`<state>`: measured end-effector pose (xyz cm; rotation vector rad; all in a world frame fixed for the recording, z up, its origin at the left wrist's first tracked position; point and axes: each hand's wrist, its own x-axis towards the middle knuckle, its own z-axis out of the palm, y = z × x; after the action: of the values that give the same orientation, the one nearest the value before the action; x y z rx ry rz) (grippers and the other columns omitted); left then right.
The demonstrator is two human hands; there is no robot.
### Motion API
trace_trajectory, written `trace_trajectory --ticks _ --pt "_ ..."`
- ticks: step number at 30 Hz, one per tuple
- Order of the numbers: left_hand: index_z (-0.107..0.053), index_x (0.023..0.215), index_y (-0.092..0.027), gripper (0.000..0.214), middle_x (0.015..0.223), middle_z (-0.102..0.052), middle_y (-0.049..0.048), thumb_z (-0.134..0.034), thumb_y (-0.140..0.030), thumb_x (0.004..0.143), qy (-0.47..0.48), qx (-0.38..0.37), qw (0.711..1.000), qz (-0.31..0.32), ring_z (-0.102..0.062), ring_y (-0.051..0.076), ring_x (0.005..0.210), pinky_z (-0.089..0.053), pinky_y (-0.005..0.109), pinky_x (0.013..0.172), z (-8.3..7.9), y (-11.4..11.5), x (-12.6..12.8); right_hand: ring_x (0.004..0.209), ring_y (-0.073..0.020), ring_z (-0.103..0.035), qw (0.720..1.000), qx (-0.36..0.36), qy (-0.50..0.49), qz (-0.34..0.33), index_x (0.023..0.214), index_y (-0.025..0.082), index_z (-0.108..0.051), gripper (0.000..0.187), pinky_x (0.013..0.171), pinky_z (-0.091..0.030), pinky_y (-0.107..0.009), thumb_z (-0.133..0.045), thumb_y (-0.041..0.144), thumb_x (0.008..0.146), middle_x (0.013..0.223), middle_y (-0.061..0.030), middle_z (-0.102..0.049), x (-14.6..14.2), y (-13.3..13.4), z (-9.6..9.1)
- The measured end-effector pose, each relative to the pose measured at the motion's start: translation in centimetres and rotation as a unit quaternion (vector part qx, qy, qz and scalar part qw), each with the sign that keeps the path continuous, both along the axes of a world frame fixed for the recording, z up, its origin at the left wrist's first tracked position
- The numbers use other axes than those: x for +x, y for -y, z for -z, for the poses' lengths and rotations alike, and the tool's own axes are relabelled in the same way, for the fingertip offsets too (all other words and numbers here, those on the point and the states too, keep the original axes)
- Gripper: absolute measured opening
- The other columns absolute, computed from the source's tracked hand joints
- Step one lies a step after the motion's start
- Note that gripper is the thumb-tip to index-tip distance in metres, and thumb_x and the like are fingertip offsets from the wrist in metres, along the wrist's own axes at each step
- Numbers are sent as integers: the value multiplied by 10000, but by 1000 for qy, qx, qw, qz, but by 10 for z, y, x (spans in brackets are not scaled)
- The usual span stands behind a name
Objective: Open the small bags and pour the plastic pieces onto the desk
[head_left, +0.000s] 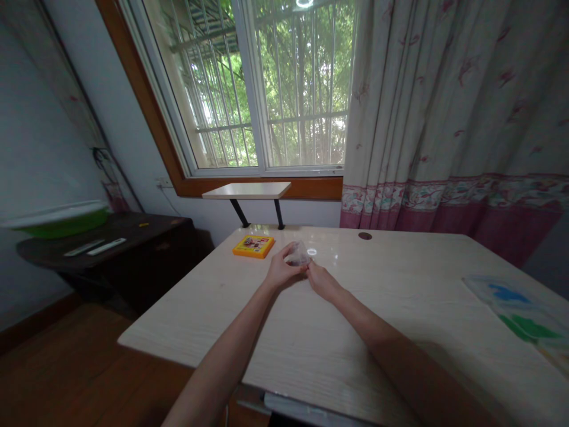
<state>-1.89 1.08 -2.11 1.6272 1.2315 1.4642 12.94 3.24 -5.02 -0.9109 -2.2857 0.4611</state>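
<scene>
My left hand (281, 271) and my right hand (320, 280) meet above the middle of a pale wooden desk (311, 332). Both pinch a small crumpled clear plastic bag (299, 255), held just over the desk top. What is inside the bag is too small to make out. A flat orange-yellow box (253, 245) with a printed picture lies on the desk just left of my left hand, apart from it.
A round cable hole (365, 235) sits near the desk's far edge. A blue-and-green plastic sheet (518, 314) lies at the right. A small white shelf (246, 190) juts under the window. A dark side table (115, 234) at left carries two remotes (95, 247) and a green basin (60, 220).
</scene>
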Motion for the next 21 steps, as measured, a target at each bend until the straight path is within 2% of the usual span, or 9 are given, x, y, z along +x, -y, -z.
trace_trajectory --ticks 7,12,18,21 --pt "-489 1190 -138 706 1143 -572 113 -742 -204 534 -8 9 1000 0 -554 240 1015 -512 331 793 0 -1 -1 761 -210 -610 1000 8 6 14 1149 132 -429 324 697 -459 -320 -329 140 841 924 -126 -624 0 5 -8" --pt "-504 1163 -141 662 1110 -580 106 -735 -230 550 -10 4 1000 12 -558 232 1000 -517 329 775 1 0 -3 729 -198 -621 999 4 18 32 1171 137 -430 345 669 -456 -286 -398 172 829 868 -96 -645 3 6 -14" --pt "-502 1168 -150 655 1112 -573 104 -726 -225 557 13 13 1000 16 -573 210 956 -516 325 764 6 -3 -2 765 -215 -631 998 0 57 42 1223 93 -395 399 676 -461 -293 -398 176 833 910 -126 -649 1 4 -13" --pt "-489 1182 -160 666 1155 -544 106 -725 -211 561 15 9 1000 23 -553 213 1001 -506 329 793 6 -3 -4 771 -203 -629 998 0 39 40 1230 131 -398 404 680 -456 -281 -415 178 829 908 -101 -652 2 1 -10"
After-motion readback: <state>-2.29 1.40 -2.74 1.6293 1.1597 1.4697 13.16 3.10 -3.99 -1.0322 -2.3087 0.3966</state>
